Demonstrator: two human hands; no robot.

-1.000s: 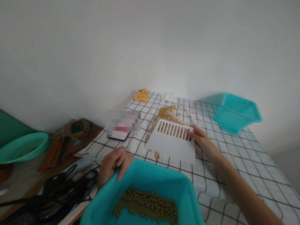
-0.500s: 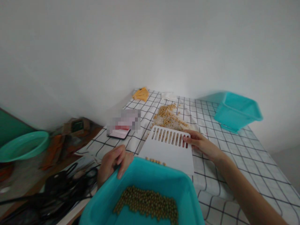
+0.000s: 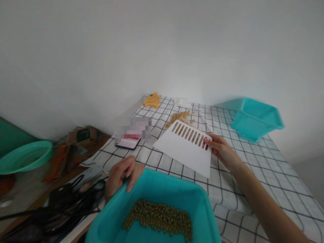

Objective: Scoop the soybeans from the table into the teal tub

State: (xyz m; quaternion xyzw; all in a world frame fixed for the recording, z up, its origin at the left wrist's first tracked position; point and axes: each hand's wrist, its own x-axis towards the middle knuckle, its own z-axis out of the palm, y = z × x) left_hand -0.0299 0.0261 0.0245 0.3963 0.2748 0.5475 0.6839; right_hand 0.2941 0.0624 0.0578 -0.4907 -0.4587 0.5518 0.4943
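Observation:
My left hand point(image 3: 124, 175) is closed over the far left corner of a turquoise plastic bin point(image 3: 167, 180) at the table's near edge. Round yellowish beans point(image 3: 162, 216), likely soybeans, cover part of the bin's floor. In my right hand point(image 3: 220, 150) is a white slotted scoop plate point(image 3: 184, 148), pinched at its slotted right corner. The plate is tilted above the checked cloth, just beyond the bin, with no beans visible on its flat part. Behind it a pile of soybeans point(image 3: 181, 116) lies on the cloth, partly hidden by the plate.
A second turquoise bin point(image 3: 258, 118) stands at the far right. On the left are a phone point(image 3: 129, 141) and, farther back, a yellow cloth-like item point(image 3: 152, 100). Black cables and bags point(image 3: 65, 202) lie at lower left, near a green basin point(image 3: 27, 157).
The slotted plate has moved away from the bin's rim, up and slightly right, and turned. The beans at its lower edge are gone from it. My left hand stays put.

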